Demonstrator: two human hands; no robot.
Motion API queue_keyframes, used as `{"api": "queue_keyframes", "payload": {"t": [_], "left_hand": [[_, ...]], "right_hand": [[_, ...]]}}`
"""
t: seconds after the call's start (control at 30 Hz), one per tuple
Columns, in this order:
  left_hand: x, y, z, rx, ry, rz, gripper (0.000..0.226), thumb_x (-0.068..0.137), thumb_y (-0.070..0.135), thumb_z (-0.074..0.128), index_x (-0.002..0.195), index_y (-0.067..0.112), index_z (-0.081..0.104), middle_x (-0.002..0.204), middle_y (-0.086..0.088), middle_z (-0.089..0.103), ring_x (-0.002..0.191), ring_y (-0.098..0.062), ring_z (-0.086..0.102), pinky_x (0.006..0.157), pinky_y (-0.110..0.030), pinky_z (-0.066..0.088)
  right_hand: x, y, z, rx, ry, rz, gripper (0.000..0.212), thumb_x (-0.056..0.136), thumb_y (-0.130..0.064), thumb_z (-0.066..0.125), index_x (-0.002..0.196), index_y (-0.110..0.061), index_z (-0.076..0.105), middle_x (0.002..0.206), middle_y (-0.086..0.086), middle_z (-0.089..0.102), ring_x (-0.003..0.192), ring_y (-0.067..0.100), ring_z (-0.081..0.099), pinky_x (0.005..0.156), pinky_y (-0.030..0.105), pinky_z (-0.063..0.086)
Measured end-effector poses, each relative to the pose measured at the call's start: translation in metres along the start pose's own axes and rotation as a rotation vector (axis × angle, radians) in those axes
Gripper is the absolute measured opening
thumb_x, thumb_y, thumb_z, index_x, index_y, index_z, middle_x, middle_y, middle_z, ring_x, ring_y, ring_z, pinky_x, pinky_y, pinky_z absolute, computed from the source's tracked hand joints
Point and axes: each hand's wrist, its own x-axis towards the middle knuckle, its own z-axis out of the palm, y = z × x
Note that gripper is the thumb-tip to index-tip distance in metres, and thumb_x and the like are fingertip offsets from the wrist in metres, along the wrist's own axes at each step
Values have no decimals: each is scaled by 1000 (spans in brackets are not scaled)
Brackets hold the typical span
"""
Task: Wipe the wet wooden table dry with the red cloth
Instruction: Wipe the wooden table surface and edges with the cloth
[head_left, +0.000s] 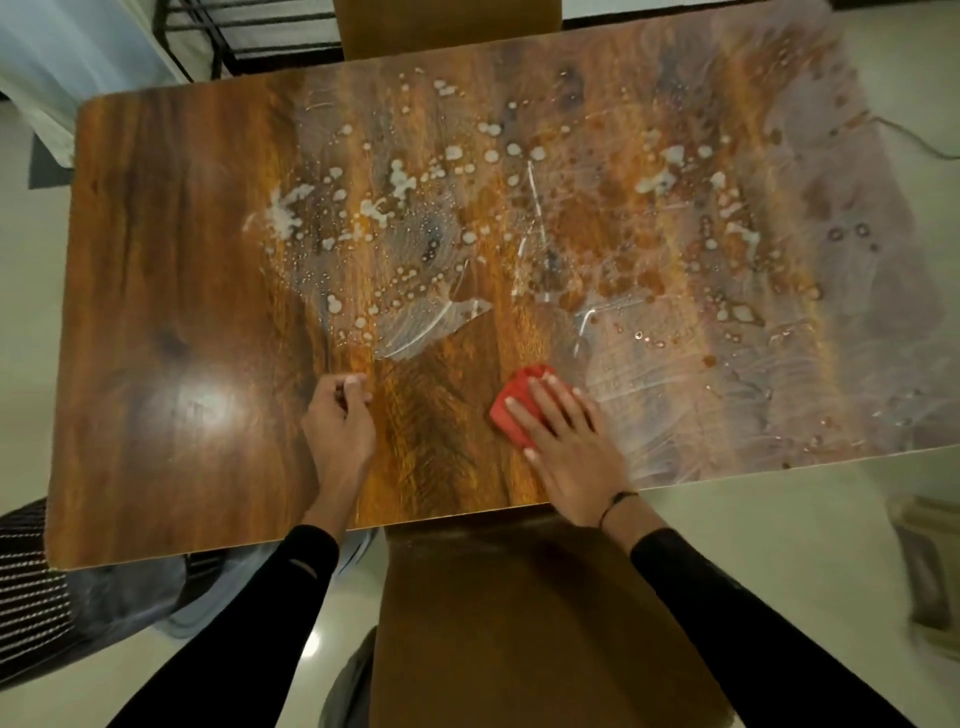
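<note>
Right hand (571, 447) flat, fingers spread, pressing red cloth (519, 410) on table (156, 312). Left hand (340, 426) loosely curled, empty, left of cloth. Risk: soaked cloth smearing droplets (415, 208) beyond cloth instead of drying.

The left hand (340, 428) rests loosely curled, knuckles up; the right hand (574, 452) lies flat with fingers spread, both arms in black sleeves.

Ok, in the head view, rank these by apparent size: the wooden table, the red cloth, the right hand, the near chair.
1. Wooden table, widest by far.
2. Near chair, though it sits closer to the camera, which inflates it.
3. Right hand, flat on the cloth.
4. Red cloth, partly hidden under the fingers, so its full extent is unsure.
</note>
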Motion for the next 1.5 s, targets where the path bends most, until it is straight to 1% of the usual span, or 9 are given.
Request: {"api": "queue_keyframes", "payload": {"t": [0.23, 0.47, 0.7, 0.83, 0.97, 1.1, 1.23, 1.4, 1.5], "left_hand": [[2, -6, 13, -50, -14, 55, 24, 113, 34, 46, 110, 30, 69, 92, 12, 71, 85, 0, 66, 78, -29, 55], [29, 0, -12, -52, -12, 70, 26, 114, 30, 46, 110, 22, 70, 90, 8, 71, 85, -11, 67, 83, -40, 57], [69, -21, -49, 19, -13, 74, 23, 113, 29, 50, 114, 17, 70, 98, 2, 72, 86, -7, 64, 72, -24, 49], [84, -35, -62, 24, 10, 50, 17, 110, 34, 53, 113, 31, 69, 103, 13, 70, 94, -6, 65, 81, -33, 55], [102, -36, -75, 21, 14, 85, 20, 110, 32, 51, 114, 28, 71, 108, 10, 72, 102, -8, 66, 87, -30, 54], [117, -39, -89, 15, 21, 44, 23, 110, 33, 51, 112, 26, 72, 103, 14, 73, 98, -4, 67, 85, -27, 55], [131, -40, -99, 41, 18, 95, 24, 108, 38, 49, 107, 32, 71, 100, 18, 71, 95, -2, 66, 83, -32, 58], [140, -43, -101, 79, -20, 90, 30, 101, 28, 42, 109, 28, 70, 113, 8, 70, 109, -14, 65, 99, -46, 57], [139, -40, -100, 287, -62, 195, 28, 100, 26, 58, 127, 24, 65, 133, -1, 57, 127, -23, 53, 112, -45, 46]], "right_hand": [[114, 25, -26, 36, 129, 367, 69, 110, -42, 31, 174, -28, 10, 181, 13, 7, 167, 34, 4, 134, 58, 6], [73, -60, 5, 48, 31, 2, 72, 112, -43, 40, 174, -30, 6, 182, 5, -4, 168, 29, -5, 135, 55, 3], [130, -10, -26, 79, 121, 415, 64, 113, -42, 33, 174, -26, 16, 181, 10, 9, 167, 34, 7, 133, 59, 13], [195, -80, -10, 38, 73, 258, 67, 114, -41, 31, 174, -28, 6, 181, 11, 0, 167, 34, -4, 134, 57, 5], [159, -136, 14, 35, 21, 34, 68, 113, -44, 34, 174, -30, 7, 182, 7, 0, 168, 31, -6, 135, 59, 8], [125, -93, 8, 42, 26, 190, 66, 114, -47, 31, 174, -35, 6, 182, 2, 0, 168, 25, -6, 134, 51, -2], [182, -72, -10, 68, 86, 416, 66, 113, -45, 28, 174, -32, 5, 182, 7, 3, 168, 32, -1, 134, 61, 10], [251, -154, 10, 74, 81, 236, 69, 115, -42, 33, 174, -31, -1, 181, 11, -5, 167, 34, -6, 134, 59, 7], [216, -185, 24, 78, 52, 84, 69, 113, -43, 32, 174, -32, 2, 182, 8, -3, 168, 32, -6, 135, 56, 6]]}}
